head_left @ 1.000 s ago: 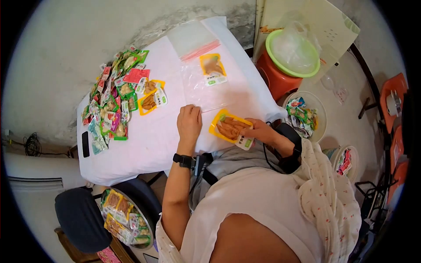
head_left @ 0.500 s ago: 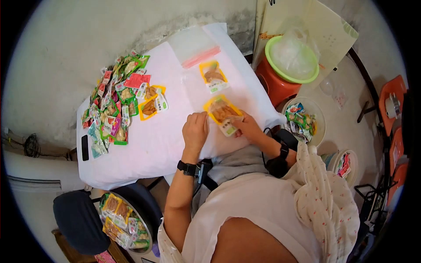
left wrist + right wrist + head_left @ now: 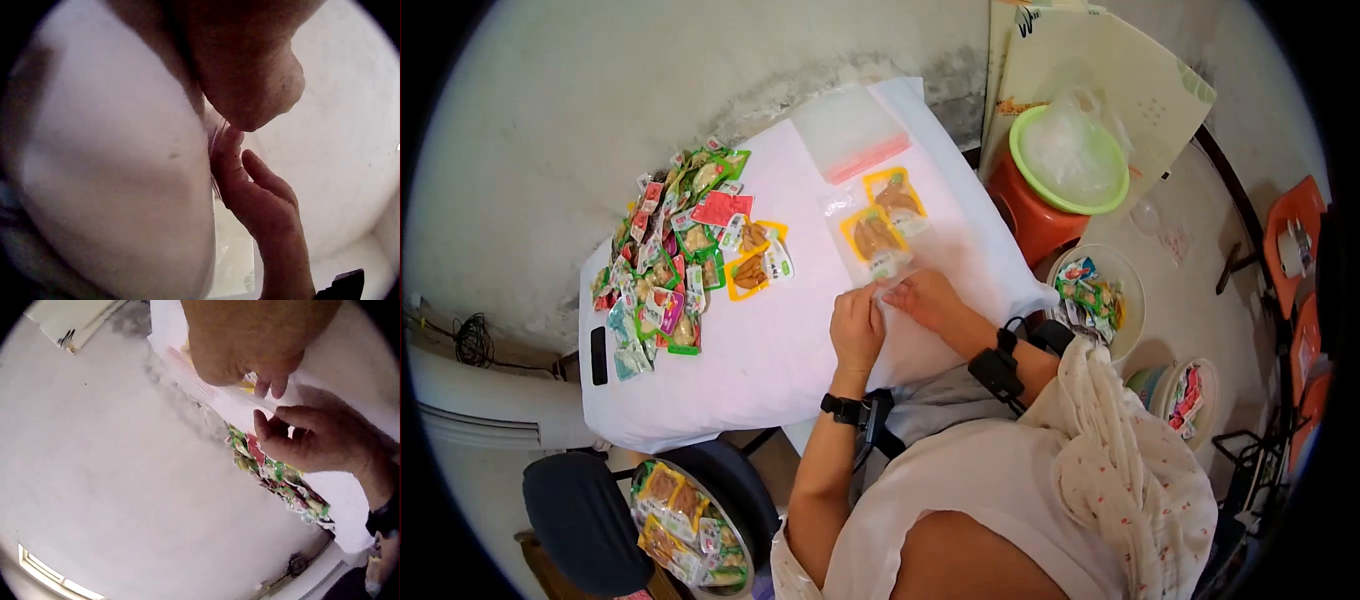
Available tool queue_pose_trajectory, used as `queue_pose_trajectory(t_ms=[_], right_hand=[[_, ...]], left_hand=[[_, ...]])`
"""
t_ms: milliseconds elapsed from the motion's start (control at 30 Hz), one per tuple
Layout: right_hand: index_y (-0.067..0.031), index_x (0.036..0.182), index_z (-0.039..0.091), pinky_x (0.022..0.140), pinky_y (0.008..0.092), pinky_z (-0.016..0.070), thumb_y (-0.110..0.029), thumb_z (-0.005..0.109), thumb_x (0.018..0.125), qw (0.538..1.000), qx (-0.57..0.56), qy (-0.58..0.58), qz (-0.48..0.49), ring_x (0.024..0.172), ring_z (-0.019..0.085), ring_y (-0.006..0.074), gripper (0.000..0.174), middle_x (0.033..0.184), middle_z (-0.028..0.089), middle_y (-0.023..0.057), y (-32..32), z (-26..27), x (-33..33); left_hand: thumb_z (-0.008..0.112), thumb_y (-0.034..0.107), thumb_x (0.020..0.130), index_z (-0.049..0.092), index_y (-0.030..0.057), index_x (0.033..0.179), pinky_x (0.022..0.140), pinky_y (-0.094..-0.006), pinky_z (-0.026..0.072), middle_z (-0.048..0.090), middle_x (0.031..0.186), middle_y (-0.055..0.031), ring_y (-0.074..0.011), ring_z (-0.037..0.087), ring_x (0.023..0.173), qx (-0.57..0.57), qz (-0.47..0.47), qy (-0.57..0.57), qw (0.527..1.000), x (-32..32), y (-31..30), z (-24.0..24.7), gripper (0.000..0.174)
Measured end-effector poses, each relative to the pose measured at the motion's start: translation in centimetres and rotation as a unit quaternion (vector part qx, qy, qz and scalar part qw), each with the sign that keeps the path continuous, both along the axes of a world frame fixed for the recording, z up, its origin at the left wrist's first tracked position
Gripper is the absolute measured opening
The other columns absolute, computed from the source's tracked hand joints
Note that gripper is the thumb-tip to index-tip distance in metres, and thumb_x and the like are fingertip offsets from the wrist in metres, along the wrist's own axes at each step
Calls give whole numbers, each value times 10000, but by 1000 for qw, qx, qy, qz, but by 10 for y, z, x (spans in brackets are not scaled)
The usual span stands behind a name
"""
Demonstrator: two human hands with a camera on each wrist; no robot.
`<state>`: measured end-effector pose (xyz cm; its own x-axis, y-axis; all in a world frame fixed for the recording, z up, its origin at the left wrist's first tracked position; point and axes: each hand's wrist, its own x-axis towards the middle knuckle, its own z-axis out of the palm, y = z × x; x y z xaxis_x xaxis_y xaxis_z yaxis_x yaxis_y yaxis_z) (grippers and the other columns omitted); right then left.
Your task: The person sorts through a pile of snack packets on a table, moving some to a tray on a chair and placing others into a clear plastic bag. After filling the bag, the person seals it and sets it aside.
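Observation:
A clear plastic zip bag (image 3: 836, 212) lies on the white-covered table, its mouth toward me. Inside it shows a yellow-edged snack packet (image 3: 875, 235) of brown food. A similar packet (image 3: 896, 194) lies just beyond, overlapped by the bag in the head view. My left hand (image 3: 857, 325) pinches the near edge of the bag between thumb and fingers, also seen from the side in the right wrist view. My right hand (image 3: 928, 300) is close beside it, its fingertips at the same edge. In the left wrist view the right fingers (image 3: 232, 140) meet the bag's edge.
A heap of snack packets (image 3: 665, 260) covers the table's left, with two yellow packets (image 3: 760, 265) beside it and a black phone (image 3: 599, 356). Red-striped zip bags (image 3: 850, 130) lie at the back. A green basin (image 3: 1068, 160) and packet-filled buckets (image 3: 1135, 300) stand right.
The yellow-edged packet moved from my right hand forward into the clear bag, and the right hand let go of it. My right hand came left to the bag's edge beside the left hand.

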<state>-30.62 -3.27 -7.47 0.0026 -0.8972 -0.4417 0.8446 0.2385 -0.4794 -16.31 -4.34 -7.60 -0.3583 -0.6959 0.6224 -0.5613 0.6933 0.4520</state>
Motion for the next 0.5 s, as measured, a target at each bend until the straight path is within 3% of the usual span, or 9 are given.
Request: queue_pose_trajectory(t_ms=[133,233,333,400,433,500], right_hand=[[-153,1240,425,776,400,460,-113,499,888,996,-52,-21,-67,988,562,222,362,1105,542,88,15,-14,10],[-174,1224,399,786,409,457,-106,487,894,992,-38,-1,-119,996,548,220,348,1072,520,71,20,-4,18],[-119,1191,466,835,415,448,0,472,854,988,-30,36,-148,982,556,273,358,983,528,93,20,-5,20],[-96,1134,504,837,408,449,5,461,853,988,-35,119,-97,890,554,248,302,938,514,88,21,-13,23],[-96,1134,504,837,408,449,5,461,853,987,-37,121,-95,890,554,248,302,938,514,88,19,-17,22],[-44,966,538,805,378,459,-53,569,839,995,-36,49,-80,912,549,246,131,923,540,92,18,-21,21]], left_hand=[[601,13,748,596,57,1001,714,-366,477,584,906,-110,-287,563,849,6,40,-10,999,-1,0,2,257],[599,21,753,595,61,959,719,-369,480,585,910,-109,-290,567,858,32,43,-17,998,0,0,0,211],[596,10,751,594,58,910,710,-365,484,591,894,-107,-290,577,845,49,38,-14,998,-1,1,0,166],[595,-2,747,592,53,885,702,-359,487,596,881,-105,-289,585,830,46,40,-11,998,-1,0,0,149],[594,-4,750,593,55,881,693,-357,488,595,873,-104,-287,586,822,45,39,-4,998,-1,0,0,143],[593,-5,753,593,56,876,685,-355,489,593,865,-103,-286,587,815,43,37,4,998,0,0,0,138]])
